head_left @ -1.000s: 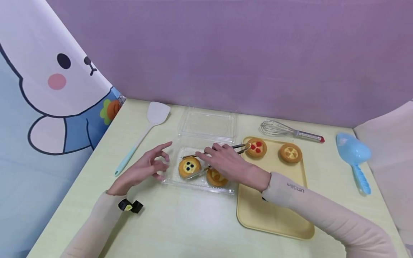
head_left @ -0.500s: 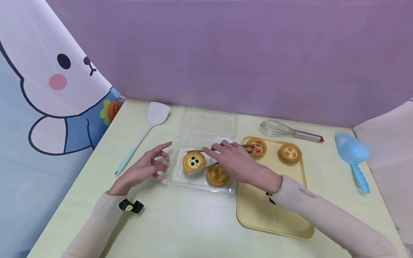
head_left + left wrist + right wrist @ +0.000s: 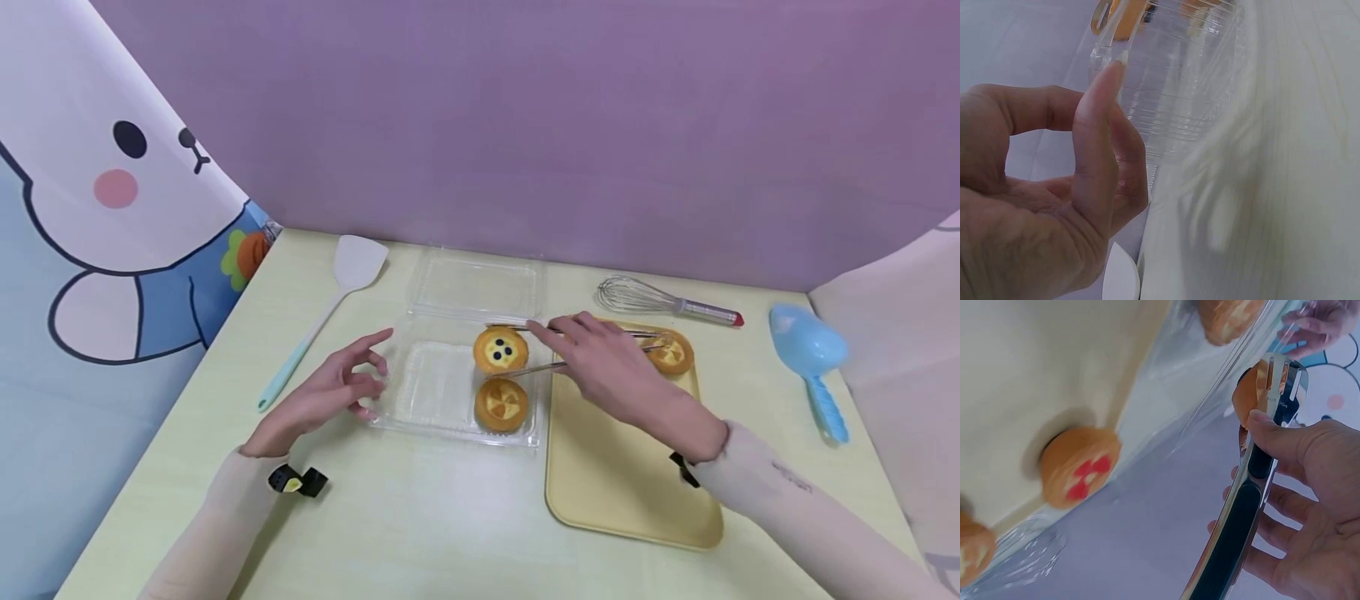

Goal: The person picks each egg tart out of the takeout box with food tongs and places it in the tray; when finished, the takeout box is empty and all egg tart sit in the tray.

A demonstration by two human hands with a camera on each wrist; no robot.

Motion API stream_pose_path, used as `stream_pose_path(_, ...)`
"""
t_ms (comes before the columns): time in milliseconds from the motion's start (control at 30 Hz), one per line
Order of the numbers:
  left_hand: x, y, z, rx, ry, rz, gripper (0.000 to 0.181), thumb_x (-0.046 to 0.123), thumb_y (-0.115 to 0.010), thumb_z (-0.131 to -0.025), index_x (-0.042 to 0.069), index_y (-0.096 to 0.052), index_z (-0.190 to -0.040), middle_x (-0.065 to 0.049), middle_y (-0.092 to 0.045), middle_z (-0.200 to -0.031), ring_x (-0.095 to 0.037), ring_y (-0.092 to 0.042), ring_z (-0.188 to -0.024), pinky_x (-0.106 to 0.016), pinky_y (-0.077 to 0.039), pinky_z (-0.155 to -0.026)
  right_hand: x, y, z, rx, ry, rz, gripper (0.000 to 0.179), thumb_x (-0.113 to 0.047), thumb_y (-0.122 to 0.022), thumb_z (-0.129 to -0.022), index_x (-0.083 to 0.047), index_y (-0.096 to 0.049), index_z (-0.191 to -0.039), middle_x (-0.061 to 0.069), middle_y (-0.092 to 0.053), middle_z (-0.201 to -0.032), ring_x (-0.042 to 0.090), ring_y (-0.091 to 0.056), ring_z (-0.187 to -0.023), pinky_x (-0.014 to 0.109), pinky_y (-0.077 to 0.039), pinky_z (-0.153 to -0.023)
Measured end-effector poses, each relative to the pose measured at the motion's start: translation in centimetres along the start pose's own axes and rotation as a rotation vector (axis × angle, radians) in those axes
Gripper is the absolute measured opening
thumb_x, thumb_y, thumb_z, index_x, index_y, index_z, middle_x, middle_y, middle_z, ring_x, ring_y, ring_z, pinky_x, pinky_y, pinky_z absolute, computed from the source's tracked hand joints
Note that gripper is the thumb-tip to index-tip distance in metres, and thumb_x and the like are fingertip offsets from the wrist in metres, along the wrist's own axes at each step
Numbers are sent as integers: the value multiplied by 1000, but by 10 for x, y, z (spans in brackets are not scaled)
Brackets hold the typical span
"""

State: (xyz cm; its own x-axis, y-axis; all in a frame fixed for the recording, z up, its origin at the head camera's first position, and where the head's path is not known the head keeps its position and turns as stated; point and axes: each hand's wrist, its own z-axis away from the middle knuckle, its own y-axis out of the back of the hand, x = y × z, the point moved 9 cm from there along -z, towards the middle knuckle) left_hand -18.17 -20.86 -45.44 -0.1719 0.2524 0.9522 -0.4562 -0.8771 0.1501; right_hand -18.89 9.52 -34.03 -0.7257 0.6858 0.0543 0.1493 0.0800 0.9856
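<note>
My right hand (image 3: 618, 371) holds a pair of metal tongs (image 3: 1229, 537), whose tips are around a tart with dark blue berries (image 3: 501, 350). That tart is at the back right of the clear plastic box (image 3: 431, 392), just behind a tart with yellow wedges (image 3: 501, 406) in the same box. I cannot tell whether it touches the box floor. My left hand (image 3: 330, 392) is at the box's left edge, fingers loosely bent, thumb close to the rim in the left wrist view. A tart with red pieces (image 3: 1082, 469) shows in the right wrist view; my right hand covers it in the head view.
The box's lid (image 3: 476, 283) lies folded back. At right, a yellow tray (image 3: 622, 492) bears another wedge-topped tart (image 3: 670, 354), partly behind the tongs' handle. A whisk (image 3: 667, 302), a blue scoop (image 3: 808, 358) and a white-bladed spatula (image 3: 322, 321) lie around.
My right hand and the tongs have carried the berry tart from the box's left side rightward and slightly back, behind the wedge-topped tart. My left hand stays by the left edge.
</note>
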Motion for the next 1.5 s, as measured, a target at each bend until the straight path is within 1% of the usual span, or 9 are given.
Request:
stream_pose_path(233, 0, 1, 0, 2, 1, -1, 77, -1, -56, -101, 14, -20, -167, -23, -44, -123, -20, -61, -84, -32, -66, -62, 25, 11, 25, 27, -68, 5, 65, -24, -82, -90, -19, -56, -149, 6, -69, -130, 30, -69, -109, 38, -59, -60)
stream_pose_path(400, 1, 0, 0, -6, -8, 3, 76, -1, -56, -101, 13, -20, -167, -23, -43, -122, -19, -60, -82, -33, -66, -63, 39, 15, 47, 42, -117, 24, 65, -21, -84, -88, -19, -58, -147, 7, -71, -126, 31, -69, -108, 43, -60, -62)
stream_pose_path(500, 2, 0, 0, -7, -14, 0, 76, 0, -57, -101, 13, -20, -167, -23, -43, -122, -19, -60, -81, -33, -66, -63, 46, 17, 60, 53, -132, 29, 68, -19, -84, -86, -18, -57, -148, 8, -71, -124, 31, -69, -110, 42, -60, -62)
stream_pose_path(667, 2, 2, 1, 0, -19, -5, 77, -1, -58, -101, 12, -20, -167, -24, -43, -123, -19, -60, -78, -34, -66, -62, 54, 19, 80, 93, -138, 38, 69, -15, -87, -81, -15, -60, -145, 9, -72, -121, 32, -69, -112, 35, -52, -50)
stream_pose_path(800, 2, 2, 0, -7, -25, 3, 78, -2, -58, -100, 12, -20, -167, -22, -43, -123, -20, -60, -78, -34, -66, -62, 60, 15, 96, 79, -161, 28, 70, -14, -88, -79, -13, -61, -143, 12, -73, -120, 37, -70, -110, 31, -45, -43)
stream_pose_path(900, 2, 1, -1, -14, -26, 12, 78, -2, -58, -100, 12, -20, -167, -21, -43, -122, -19, -60, -78, -34, -66, -62, 61, 10, 106, 60, -179, 15, 70, -16, -88, -79, -13, -61, -143, 14, -74, -119, 40, -70, -108, 29, -42, -41)
stream_pose_path(1100, 2, 1, 0, -13, -24, 12, 79, -1, -59, -100, 12, -19, -167, -18, -44, -121, -19, -60, -78, -34, -66, -61, 56, -1, 120, 66, -189, -14, 71, -19, -88, -79, -14, -61, -144, 13, -73, -123, 35, -71, -107, 22, -33, -40)
stream_pose_path(1233, 2, 0, -1, -17, -27, 15, 79, -2, -59, -100, 12, -19, -167, -18, -44, -120, -20, -60, -78, -34, -66, -61, 50, -10, 124, 55, -186, -29, 70, -19, -89, -78, -14, -62, -143, 14, -72, -128, 37, -71, -111, 21, -34, -40)
stream_pose_path(1500, 2, 0, -1, -12, -13, 13, 80, -2, -60, -99, 12, -20, -167, -18, -44, -120, -21, -60, -79, -33, -66, -61, 44, -23, 123, 43, -176, -41, 72, -17, -90, -76, -15, -63, -143, 9, -72, -118, 31, -73, -103, 24, -41, -41)
